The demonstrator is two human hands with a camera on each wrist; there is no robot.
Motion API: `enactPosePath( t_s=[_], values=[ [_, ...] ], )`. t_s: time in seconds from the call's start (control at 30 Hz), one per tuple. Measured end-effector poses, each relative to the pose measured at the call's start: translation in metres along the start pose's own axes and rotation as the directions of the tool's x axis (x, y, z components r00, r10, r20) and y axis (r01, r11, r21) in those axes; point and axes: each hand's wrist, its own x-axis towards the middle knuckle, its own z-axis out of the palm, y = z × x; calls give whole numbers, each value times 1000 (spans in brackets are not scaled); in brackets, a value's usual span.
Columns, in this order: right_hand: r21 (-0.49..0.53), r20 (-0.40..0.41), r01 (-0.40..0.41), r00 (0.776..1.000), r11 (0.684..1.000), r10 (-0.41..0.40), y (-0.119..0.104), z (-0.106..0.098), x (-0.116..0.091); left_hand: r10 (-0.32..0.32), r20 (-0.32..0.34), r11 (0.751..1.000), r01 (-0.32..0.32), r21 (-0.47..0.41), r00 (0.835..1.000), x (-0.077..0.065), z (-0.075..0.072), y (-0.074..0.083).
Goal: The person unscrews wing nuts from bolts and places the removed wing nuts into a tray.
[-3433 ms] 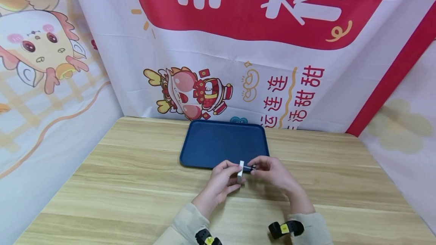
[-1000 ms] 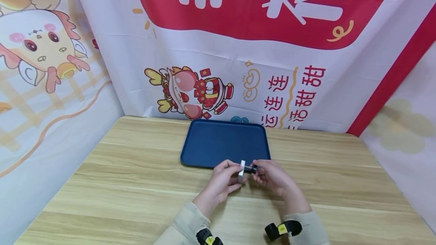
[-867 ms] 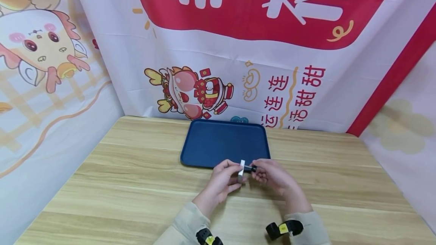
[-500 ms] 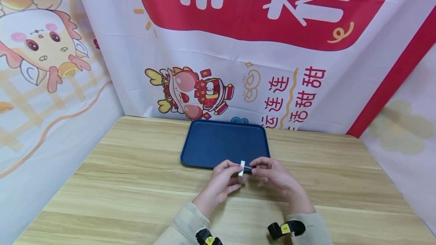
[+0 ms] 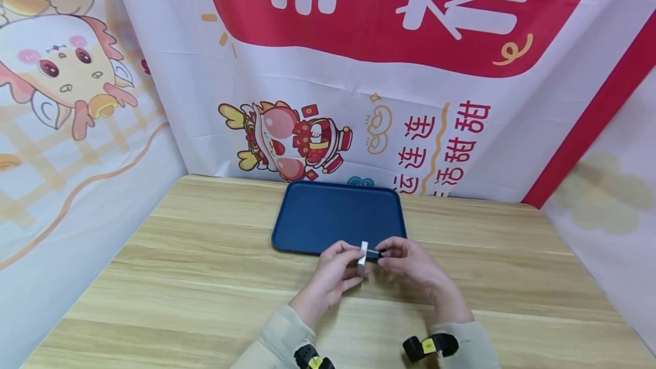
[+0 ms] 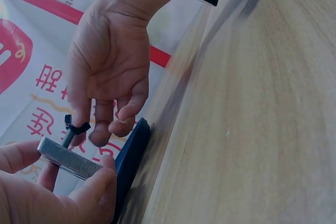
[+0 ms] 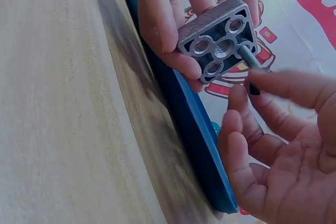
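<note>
My left hand (image 5: 330,275) holds a small rectangular metal block (image 6: 68,158) upright by its edges, above the table. In the right wrist view the block's recessed face shows, with several round holes and a larger threaded one in the middle. A wing screw (image 6: 79,127) with a black head and silver threaded shank sticks out of one corner hole. Thumb and fingertips of my right hand (image 5: 412,261) pinch the wing screw's head, its remaining fingers loosely bent. The thumb partly covers the head in the right wrist view.
A dark blue tray (image 5: 338,218) lies on the wooden table (image 5: 205,266) just beyond my hands, its near edge behind them. A printed cloth (image 5: 435,78) hangs along the table's back edge, with more printed cloth at both sides.
My right hand has shifted back and forth around the wing screw's head, turning at the wrist, its fingers changing their hold. My left hand and the metal block stay almost in place.
</note>
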Motion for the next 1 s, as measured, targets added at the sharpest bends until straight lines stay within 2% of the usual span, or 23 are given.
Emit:
enactPosePath(
  t_s=[0.3, 0.47, 0.57, 0.87, 1.0],
  values=[
    [-53, -153, -46, 987, 998, 37, -5, 1, -3, 7, 7, 1000, -7, -10, 1000, 2, 0, -3],
    [-59, -162, -51, 986, 997, 41, -7, 4, -4, 11, 5, 1000, -11, -25, 1000, 2, 0, -3],
    [-32, -161, -45, 986, 998, 40, -10, 9, -1, 15, -2, 999, -15, -43, 1000, 3, -1, 0],
    [127, -261, -27, 964, 992, 60, -18, 25, 8, 18, -34, 997, -20, -78, 999, 10, -2, 9],
    [189, -279, -9, 958, 982, 63, -18, 28, 10, 27, -47, 996, -31, -84, 999, 11, -1, 11]
  ],
)
